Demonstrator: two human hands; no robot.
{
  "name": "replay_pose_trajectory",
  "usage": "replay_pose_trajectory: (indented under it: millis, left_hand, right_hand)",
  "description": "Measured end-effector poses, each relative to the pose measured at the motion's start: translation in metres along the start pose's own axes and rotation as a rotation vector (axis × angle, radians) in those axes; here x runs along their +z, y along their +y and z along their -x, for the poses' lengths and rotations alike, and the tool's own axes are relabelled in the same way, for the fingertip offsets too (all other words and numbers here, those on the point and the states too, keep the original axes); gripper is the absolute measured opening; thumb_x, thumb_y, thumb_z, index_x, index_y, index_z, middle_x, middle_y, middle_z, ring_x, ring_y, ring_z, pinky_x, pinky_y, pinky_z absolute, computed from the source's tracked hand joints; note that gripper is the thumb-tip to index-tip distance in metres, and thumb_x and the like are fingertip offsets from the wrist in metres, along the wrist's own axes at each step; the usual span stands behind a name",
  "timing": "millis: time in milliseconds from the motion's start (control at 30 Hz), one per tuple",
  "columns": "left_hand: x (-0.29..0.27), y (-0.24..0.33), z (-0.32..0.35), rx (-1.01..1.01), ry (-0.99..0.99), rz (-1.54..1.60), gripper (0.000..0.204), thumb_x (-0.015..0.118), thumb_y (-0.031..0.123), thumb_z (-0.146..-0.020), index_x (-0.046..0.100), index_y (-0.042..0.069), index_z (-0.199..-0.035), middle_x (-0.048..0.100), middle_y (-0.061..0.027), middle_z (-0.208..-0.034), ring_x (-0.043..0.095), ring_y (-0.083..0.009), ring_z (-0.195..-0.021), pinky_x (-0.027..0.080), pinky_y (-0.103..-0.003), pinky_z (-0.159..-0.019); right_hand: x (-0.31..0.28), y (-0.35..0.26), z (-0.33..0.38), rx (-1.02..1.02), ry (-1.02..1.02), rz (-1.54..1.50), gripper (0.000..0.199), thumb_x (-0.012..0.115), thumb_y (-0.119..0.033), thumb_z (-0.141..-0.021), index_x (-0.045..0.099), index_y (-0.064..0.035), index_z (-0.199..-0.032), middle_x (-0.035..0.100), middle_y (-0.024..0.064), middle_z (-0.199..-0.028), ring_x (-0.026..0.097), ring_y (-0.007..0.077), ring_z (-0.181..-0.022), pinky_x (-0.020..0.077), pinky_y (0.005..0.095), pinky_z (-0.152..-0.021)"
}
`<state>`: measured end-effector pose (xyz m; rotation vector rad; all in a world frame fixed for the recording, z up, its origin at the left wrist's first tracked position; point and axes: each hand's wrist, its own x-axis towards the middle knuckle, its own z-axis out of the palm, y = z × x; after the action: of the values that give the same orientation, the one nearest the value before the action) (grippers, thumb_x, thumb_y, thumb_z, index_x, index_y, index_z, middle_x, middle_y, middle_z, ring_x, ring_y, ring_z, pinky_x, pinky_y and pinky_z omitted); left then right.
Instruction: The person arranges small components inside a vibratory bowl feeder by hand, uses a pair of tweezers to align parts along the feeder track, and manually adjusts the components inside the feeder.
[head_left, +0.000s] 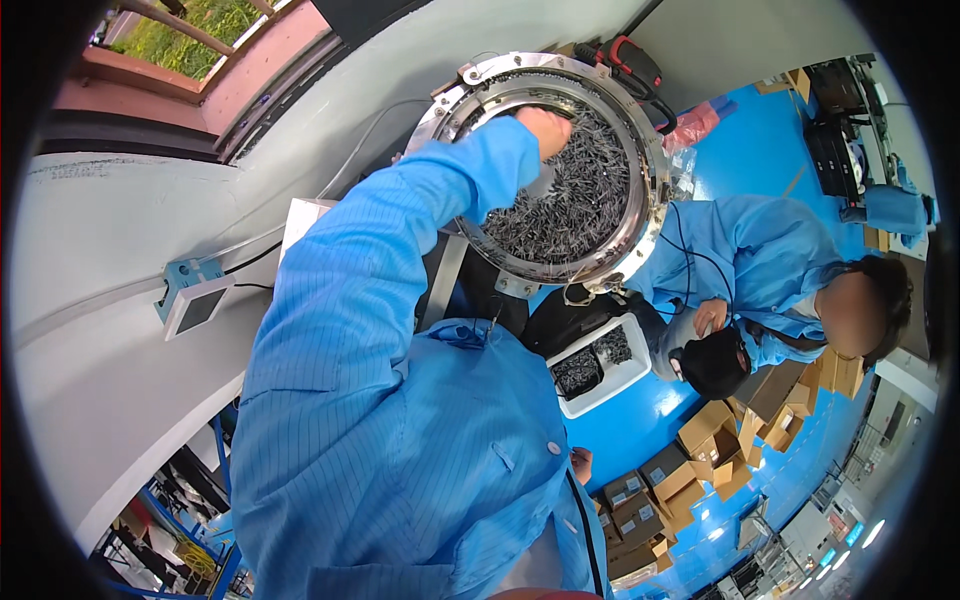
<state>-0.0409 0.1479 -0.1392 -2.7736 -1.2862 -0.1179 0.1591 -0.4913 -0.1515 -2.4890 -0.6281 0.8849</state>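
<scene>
A round metal bowl [642, 190] with a wide shiny rim holds a thick layer of small dark, thin metallic pieces [570, 215]. My left arm reaches across into it. My left hand [545, 132] is over the far part of the bowl, fingers curled and closed at the pieces; what they hold is hidden. My right hand [581, 465] hangs low beside my blue coat, partly covered by it, and its fingers are too small and hidden to read. On the floor below the bowl stands a white bin [640, 370] with more dark pieces inside.
Right of the bowl, a person in a blue coat [765, 235] sits close by, one hand [712, 315] low near the bin. A red-and-black device [632, 65] is behind the bowl's rim. Cardboard boxes [710, 430] stand lower right. A wall with a cable and switch box [195, 290] runs left.
</scene>
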Motion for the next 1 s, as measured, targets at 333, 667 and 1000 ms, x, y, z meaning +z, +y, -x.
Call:
replay_pose_trajectory:
  millis: [333, 667, 1000]
  left_hand:
    - [0.025, -0.061, -0.030, -0.356, -0.350, -0.050, 0.024, 0.044, 0.017, -0.081, 0.065, 0.004, -0.082, 0.065, -0.0145, -0.079, 0.062, -0.0319, -0.070, 0.045, -0.053, -0.052]
    - [0.042, -0.042, -0.035, -0.496, -0.353, -0.256, 0.025, 0.047, 0.017, -0.079, 0.063, 0.003, -0.092, 0.063, -0.0185, -0.083, 0.059, -0.0349, -0.072, 0.045, -0.055, -0.054]
    - [0.013, -0.007, -0.024, -0.093, -0.205, -0.114, 0.024, 0.046, 0.014, -0.080, 0.063, 0.003, -0.095, 0.062, -0.0197, -0.088, 0.059, -0.0368, -0.074, 0.045, -0.055, -0.049]
  right_hand:
    - [-0.002, -0.010, -0.007, -0.012, -0.018, 0.013, 0.017, 0.060, -0.007, -0.075, 0.053, -0.0046, -0.090, 0.058, 0.0093, -0.069, 0.055, 0.0160, -0.054, 0.0457, 0.0257, -0.049]
    - [-0.002, -0.044, -0.013, -0.045, 0.006, 0.025, 0.016, 0.060, -0.006, -0.075, 0.053, -0.0044, -0.089, 0.058, 0.0089, -0.067, 0.054, 0.0152, -0.052, 0.0455, 0.0251, -0.049]
    - [0.000, -0.026, -0.012, 0.006, 0.004, -0.030, 0.016, 0.060, -0.006, -0.075, 0.053, -0.0043, -0.089, 0.058, 0.0086, -0.067, 0.054, 0.0147, -0.052, 0.0453, 0.0245, -0.049]
